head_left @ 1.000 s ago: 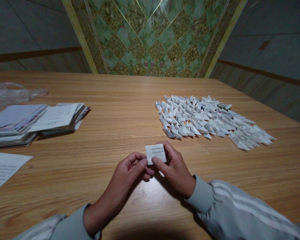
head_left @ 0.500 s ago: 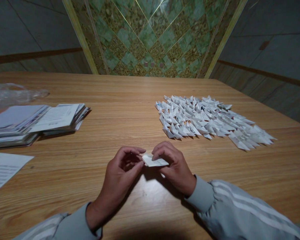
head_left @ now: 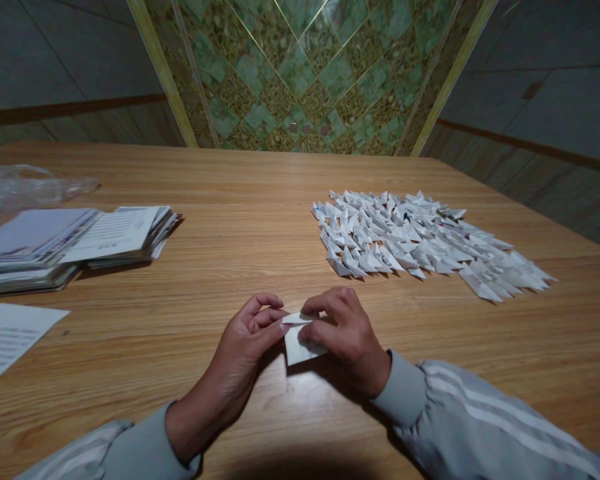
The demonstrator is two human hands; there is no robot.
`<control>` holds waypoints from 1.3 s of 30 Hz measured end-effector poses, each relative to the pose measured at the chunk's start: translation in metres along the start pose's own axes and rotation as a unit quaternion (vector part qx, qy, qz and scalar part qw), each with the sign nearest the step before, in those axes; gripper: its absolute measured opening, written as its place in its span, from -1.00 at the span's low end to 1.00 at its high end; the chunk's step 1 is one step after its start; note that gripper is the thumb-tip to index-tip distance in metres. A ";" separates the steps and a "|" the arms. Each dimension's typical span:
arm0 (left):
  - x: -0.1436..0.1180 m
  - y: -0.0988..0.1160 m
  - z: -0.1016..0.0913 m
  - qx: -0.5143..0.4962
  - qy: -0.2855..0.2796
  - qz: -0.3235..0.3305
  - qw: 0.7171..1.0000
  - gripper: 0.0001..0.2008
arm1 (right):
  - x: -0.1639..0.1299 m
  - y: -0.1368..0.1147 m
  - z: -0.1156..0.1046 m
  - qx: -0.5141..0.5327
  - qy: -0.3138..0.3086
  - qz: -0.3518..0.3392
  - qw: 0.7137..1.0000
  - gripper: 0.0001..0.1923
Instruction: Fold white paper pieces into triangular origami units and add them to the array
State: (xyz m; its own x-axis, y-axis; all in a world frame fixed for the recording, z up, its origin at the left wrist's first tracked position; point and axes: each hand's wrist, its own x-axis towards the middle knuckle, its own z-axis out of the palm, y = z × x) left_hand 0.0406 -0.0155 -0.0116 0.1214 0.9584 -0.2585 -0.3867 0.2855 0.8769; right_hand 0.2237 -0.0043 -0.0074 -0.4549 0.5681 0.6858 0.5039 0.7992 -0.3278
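Lowered since the earlier frame: paper slip, formerly raised upright, now flat near the desk's near edge.
Desk (head_left: 260, 200): wood.
Printed sheet stacks (head_left: 75, 243): left edge.
Folded pieces (head_left: 420, 243): right side, rowed.
Left hand (head_left: 245, 347), right hand (head_left: 345, 337): fingers clamped on paper slip (head_left: 296, 340).
Advice: align edges squarely, press crease flat against desk.

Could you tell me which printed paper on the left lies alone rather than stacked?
The single sheet at the table's left edge; the paper stacks sit farther back.
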 end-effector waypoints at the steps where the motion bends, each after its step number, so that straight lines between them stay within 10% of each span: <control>1: 0.000 0.001 0.000 0.005 0.003 0.003 1.000 -0.58 | 0.000 0.000 0.000 0.000 -0.001 -0.001 1.000 -0.87; 7: -0.003 0.007 0.003 0.166 0.058 0.137 0.975 -0.74 | 0.003 -0.002 0.000 0.178 0.064 0.158 0.969 -0.77; 12: -0.010 0.007 0.005 0.253 0.041 0.190 0.948 -0.85 | 0.005 -0.005 0.002 0.314 -0.033 0.322 0.893 -0.87; 20: -0.002 0.008 0.002 0.167 -0.006 0.068 0.984 -0.81 | 0.003 -0.004 0.006 0.289 0.012 0.325 0.901 -0.88; 30: -0.008 0.010 0.001 0.306 -0.054 0.152 0.938 -0.82 | 0.003 -0.006 0.006 0.320 -0.038 0.322 0.890 -0.88; 39: -0.005 0.007 0.000 0.243 -0.034 0.121 0.962 -0.91 | 0.003 -0.001 0.005 0.390 -0.052 0.340 0.854 -0.77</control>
State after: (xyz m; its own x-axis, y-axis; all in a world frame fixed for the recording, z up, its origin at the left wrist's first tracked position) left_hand 0.0371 -0.0182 -0.0044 0.1469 0.9891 -0.0111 0.0610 0.0022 0.9981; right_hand 0.2183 -0.0019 -0.0082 -0.3342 0.9352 0.1168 0.0535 0.1426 -0.9883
